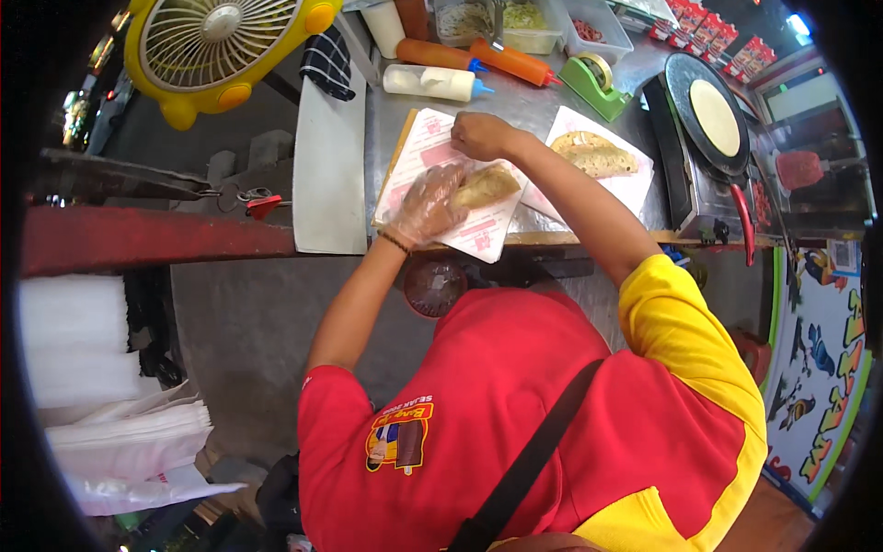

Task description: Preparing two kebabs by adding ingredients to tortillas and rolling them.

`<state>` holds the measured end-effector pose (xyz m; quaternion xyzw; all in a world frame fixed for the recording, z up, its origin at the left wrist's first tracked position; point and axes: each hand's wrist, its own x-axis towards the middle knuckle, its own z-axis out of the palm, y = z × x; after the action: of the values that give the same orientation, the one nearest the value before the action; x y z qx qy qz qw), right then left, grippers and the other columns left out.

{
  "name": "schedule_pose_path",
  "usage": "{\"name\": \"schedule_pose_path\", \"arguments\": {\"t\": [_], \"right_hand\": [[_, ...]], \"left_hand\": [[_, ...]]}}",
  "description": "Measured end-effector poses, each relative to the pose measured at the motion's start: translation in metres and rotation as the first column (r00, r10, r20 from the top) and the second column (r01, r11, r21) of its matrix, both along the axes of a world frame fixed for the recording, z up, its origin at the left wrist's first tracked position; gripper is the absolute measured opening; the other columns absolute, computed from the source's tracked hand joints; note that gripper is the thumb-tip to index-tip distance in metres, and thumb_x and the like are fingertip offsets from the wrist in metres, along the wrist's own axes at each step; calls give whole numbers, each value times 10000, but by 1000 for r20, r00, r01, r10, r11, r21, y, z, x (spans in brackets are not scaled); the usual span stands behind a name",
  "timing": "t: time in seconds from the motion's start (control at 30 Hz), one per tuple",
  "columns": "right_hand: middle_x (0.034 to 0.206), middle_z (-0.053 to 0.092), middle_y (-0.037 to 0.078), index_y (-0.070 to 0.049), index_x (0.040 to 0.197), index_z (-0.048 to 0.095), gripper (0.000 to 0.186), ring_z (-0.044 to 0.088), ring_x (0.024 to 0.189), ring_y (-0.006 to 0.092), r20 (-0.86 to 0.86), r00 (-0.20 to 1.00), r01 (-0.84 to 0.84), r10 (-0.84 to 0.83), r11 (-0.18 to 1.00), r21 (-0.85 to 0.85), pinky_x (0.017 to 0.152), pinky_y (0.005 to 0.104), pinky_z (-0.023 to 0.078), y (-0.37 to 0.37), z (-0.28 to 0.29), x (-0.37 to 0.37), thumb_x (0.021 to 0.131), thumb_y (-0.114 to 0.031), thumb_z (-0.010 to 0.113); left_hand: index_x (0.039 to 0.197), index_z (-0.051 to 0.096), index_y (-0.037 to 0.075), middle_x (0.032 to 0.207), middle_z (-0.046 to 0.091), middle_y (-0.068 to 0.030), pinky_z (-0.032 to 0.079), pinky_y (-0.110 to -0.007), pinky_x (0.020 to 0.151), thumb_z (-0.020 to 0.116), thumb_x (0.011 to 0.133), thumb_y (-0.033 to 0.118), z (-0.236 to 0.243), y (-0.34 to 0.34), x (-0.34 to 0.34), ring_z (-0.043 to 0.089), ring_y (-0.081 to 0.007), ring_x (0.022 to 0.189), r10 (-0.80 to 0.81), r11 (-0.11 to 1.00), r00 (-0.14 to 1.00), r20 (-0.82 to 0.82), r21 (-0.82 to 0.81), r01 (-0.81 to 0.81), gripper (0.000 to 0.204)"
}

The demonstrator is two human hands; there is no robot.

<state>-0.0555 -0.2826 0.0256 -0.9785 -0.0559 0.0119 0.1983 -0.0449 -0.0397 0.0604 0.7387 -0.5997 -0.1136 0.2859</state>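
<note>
A folded crepe (pixel 489 186) lies on printed paper (pixel 480 232) on the steel counter. My left hand (pixel 428 204), in a clear plastic glove, has its fingers curled on that crepe's left end. My bare right hand (pixel 478 136) is closed at the paper's upper right, above the crepe; what its fingertips hold is hidden. To the right, another folded crepe (pixel 596 158) rests on a white paper (pixel 635 193).
Squeeze bottles (pixel 425 83), a green tape dispenser (pixel 589 87) and food tubs (pixel 533 26) stand at the back. A griddle (pixel 708 129) with a pale round crepe and red handle sits at right. A yellow fan (pixel 216 60) is at upper left, white bags (pixel 110 432) lower left.
</note>
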Motion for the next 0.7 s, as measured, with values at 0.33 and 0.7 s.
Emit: {"name": "schedule_pose_path", "arguments": {"t": [0.33, 0.7], "right_hand": [[788, 706, 105, -95, 950, 718, 256, 707, 731, 356, 57, 956, 259, -289, 916, 305, 661, 460, 539, 95, 38, -191, 932, -345, 773], [834, 699, 123, -100, 939, 742, 153, 694, 761, 350, 143, 944, 227, -296, 902, 368, 665, 448, 538, 105, -4, -213, 916, -246, 782]], "left_hand": [[1469, 580, 14, 1569, 531, -225, 372, -521, 1225, 720, 929, 132, -25, 28, -60, 508, -426, 1433, 40, 993, 996, 74, -117, -31, 570], [1527, 540, 43, 1532, 552, -211, 369, -527, 1200, 765, 931, 283, -10, 36, -57, 512, -400, 1409, 7, 983, 978, 209, -180, 31, 681]]}}
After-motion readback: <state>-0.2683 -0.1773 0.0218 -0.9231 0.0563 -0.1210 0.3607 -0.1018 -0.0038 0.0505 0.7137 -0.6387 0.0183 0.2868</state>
